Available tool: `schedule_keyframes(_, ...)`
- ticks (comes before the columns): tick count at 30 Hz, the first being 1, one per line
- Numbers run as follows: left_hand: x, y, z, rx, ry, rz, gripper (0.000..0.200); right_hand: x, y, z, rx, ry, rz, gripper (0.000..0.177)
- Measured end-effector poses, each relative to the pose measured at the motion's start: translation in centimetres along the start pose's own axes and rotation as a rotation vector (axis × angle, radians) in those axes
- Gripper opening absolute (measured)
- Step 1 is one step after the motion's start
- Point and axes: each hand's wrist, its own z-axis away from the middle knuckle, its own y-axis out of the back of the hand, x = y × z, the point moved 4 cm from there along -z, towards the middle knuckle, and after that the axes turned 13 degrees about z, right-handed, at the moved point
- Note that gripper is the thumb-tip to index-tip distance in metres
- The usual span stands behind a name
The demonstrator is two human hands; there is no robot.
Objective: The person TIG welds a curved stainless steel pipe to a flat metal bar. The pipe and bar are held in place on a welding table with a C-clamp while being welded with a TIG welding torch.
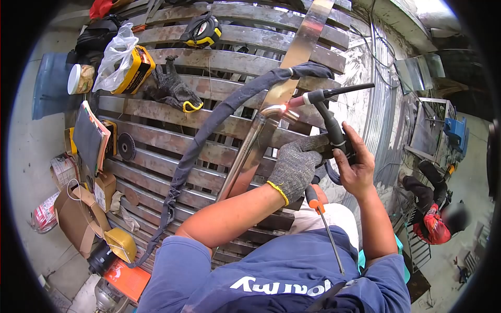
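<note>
A welding torch point(329, 121) with a long black back cap and a pink nozzle points at a bent metal tube point(244, 156). A bright glow shows at the tube's bend, close to the nozzle. My left hand point(300, 160), in a grey knit glove with a yellow cuff, closes its fingers on the lower torch handle. Bare, my right hand point(357, 166) grips the handle from the other side, between thumb and fingers. The tube lies along a shiny metal strip point(303, 44). The torch's sleeved cable point(201, 136) loops over to the left. An orange-handled screwdriver point(316, 204) lies near my lap.
Under the work is a slatted metal bench point(229, 60). On it are a tape measure point(201, 30), a dark glove point(175, 87), a grinding disc point(126, 146) and a yellow-black box point(134, 70). Cardboard boxes point(78, 216) stand left. A person in red point(433, 225) is low at right.
</note>
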Motion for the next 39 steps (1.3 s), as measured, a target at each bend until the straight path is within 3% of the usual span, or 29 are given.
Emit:
schedule_keyframes(2,0.2,0.0,0.3,0.022,0.074,-0.04,0.039,-0.1,0.2,0.0,-0.02,-0.018,0.018,0.06)
schedule_keyframes(5,0.4,-0.5,0.0,-0.004,-0.057,0.037,0.038,0.1,-0.1,-0.1,-0.013,-0.066,-0.097,0.063)
schedule_keyframes(6,0.3,-0.3,-0.2,-0.01,-0.074,-0.061,0.036,0.4,-0.1,-0.1,-0.013,-0.049,-0.07,0.065)
schedule_keyframes(12,-0.2,-0.3,-0.2,-0.002,-0.046,0.046,0.035,0.2,0.0,-0.3,-0.005,-0.062,-0.08,0.064)
schedule_keyframes(15,0.1,-0.3,-0.2,-0.073,-0.266,-0.137,0.037,0.2,0.1,-0.5,0.014,0.041,0.022,0.063)
schedule_keyframes(17,0.3,-0.1,0.3,-0.04,0.026,-0.213,0.037,-0.2,0.3,-0.4,-0.077,-0.111,-0.073,0.06)
schedule_keyframes(18,1.6,-1.0,1.1,0.012,0.119,0.068,0.036,-0.2,0.5,-0.5,-0.099,-0.067,-0.031,0.067)
schedule_keyframes(21,1.4,-1.3,0.5,0.007,-0.02,0.06,0.036,0.5,0.1,0.2,-0.036,-0.243,-0.301,0.078)
schedule_keyframes(22,1.1,-1.2,0.1,0.034,-0.008,0.048,0.038,0.7,0.1,0.2,-0.054,-0.202,-0.24,0.085)
schedule_keyframes(25,1.2,-1.6,0.4,-0.098,-0.01,0.041,0.04,1.3,0.9,0.1,0.167,-0.3,-0.304,0.084)
schedule_keyframes(29,6.7,-3.8,3.7,-0.312,-0.183,-0.694,0.033,2.6,1.8,0.2,0.284,-0.307,-0.228,0.082)
schedule_keyframes(30,7.8,-4.0,5.3,-0.307,-0.454,-0.866,0.029,2.8,2.2,0.2,0.294,-0.304,-0.215,0.081)
schedule_keyframes(32,10.4,-3.5,9.1,-0.282,-0.707,-1.196,0.027,3.0,2.6,0.3,0.314,-0.3,-0.193,0.079)
schedule_keyframes(34,13.7,-3.1,11.7,0.0,-0.514,-1.3,0.022,2.9,3.1,0.6,0.311,-0.308,-0.212,0.079)
schedule_keyframes(35,14.1,-1.9,12.7,0.2,-0.506,-1.324,0.027,2.8,3.4,0.6,0.308,-0.307,-0.221,0.079)
schedule_keyframes(37,13.4,0.9,13.8,0.469,-0.726,-1.588,0.042,2.8,4.0,0.9,0.29,-0.309,-0.19,0.08)
schedule_keyframes(39,10.6,3.6,14.0,0.56,-0.577,-1.588,0.051,2.8,4.2,1.2,0.316,-0.278,-0.141,0.079)
